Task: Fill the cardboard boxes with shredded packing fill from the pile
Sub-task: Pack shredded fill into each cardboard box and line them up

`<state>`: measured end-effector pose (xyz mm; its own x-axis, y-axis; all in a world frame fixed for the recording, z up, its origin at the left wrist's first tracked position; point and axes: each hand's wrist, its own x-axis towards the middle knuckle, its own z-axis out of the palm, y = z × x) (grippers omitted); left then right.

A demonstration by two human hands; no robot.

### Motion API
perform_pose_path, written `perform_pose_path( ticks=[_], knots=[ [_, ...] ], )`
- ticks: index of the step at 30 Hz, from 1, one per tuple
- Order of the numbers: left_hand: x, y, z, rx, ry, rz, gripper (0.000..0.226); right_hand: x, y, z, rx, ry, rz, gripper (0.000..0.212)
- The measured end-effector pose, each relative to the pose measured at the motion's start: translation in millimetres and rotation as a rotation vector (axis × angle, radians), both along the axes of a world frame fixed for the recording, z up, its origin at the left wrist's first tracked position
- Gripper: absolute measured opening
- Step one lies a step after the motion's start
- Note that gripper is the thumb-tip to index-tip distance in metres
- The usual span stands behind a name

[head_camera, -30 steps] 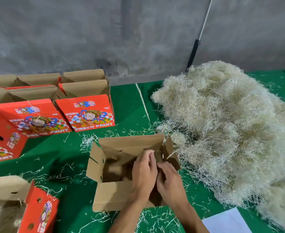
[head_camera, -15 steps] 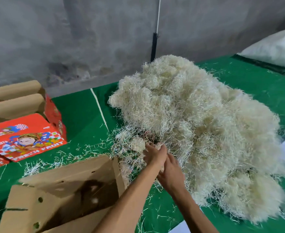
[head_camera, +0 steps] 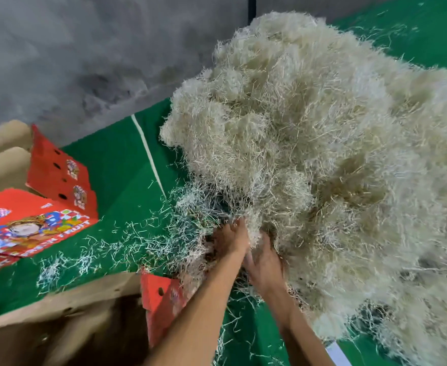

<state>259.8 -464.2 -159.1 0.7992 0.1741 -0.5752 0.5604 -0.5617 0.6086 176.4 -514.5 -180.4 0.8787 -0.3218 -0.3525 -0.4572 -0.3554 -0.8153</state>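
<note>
the shredded fill (head_camera: 309, 143) is looking very light and springy, a tangle of thin pale strands that will be clinging together and shedding bits when pulled, so the sensible place to be taking hold is low at the near edge of the pile, scooping a clump between both palms instead of pinching single strands. it is lying as a big, fluffy, cream-coloured heap on the green table cover (head_camera: 117, 165), with loose strands scattered in front of it. the left hand (head_camera: 231, 237) and right hand (head_camera: 266, 262) are pushing side by side into that near edge; the fingers are buried in the strands, so whether they are already curling round a clump i cannot tell. the open cardboard box (head_camera: 66, 331) is waiting just beside the forearms at the bottom left, its inside looking dark and seemingly not yet filled. printed red boxes (head_camera: 32, 225) are lying further left.
</note>
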Motion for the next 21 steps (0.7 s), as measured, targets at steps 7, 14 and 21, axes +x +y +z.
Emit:
perform_pose_path(
  ticks=[7,14,21],
  knots=[
    [-14,21,24,-0.525,0.196,0.437,0.065,1,-23,19,0.302,-0.155,-0.021,0.041],
    [-25,47,102,-0.922,-0.04,0.613,0.041,20,-45,76,0.173,-0.405,-0.245,0.05],
    [-17,144,209,-1.422,-0.003,0.612,0.053,8,-15,113,-0.005,-0.39,-0.126,0.067]
  ],
)
